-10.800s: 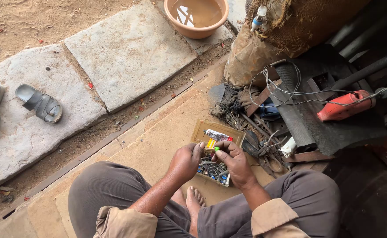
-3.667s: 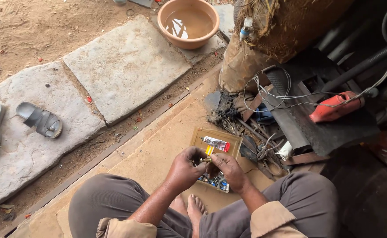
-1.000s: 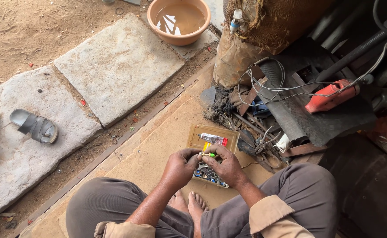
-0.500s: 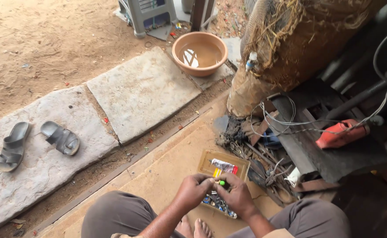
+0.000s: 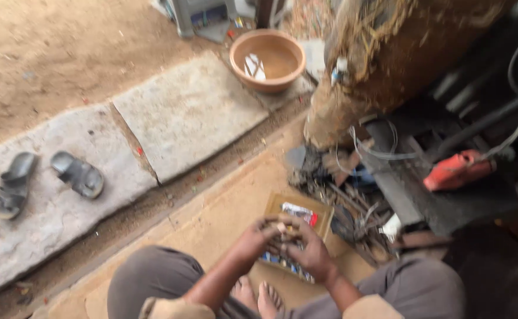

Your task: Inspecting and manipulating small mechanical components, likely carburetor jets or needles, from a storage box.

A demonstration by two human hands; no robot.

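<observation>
Head view: hands [image 5: 285,242] nearer frame bottom.

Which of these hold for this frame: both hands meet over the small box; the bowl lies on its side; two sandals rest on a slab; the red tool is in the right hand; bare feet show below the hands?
1. Both hands, left hand and right hand, meet over the box. True.
2. The bowl lies on its side. False: it stands upright.
3. Two sandals rest on a slab. True.
4. The red tool is in the right hand. False: it lies apart, among the clutter.
5. Bare feet show below the hands. True.
</observation>
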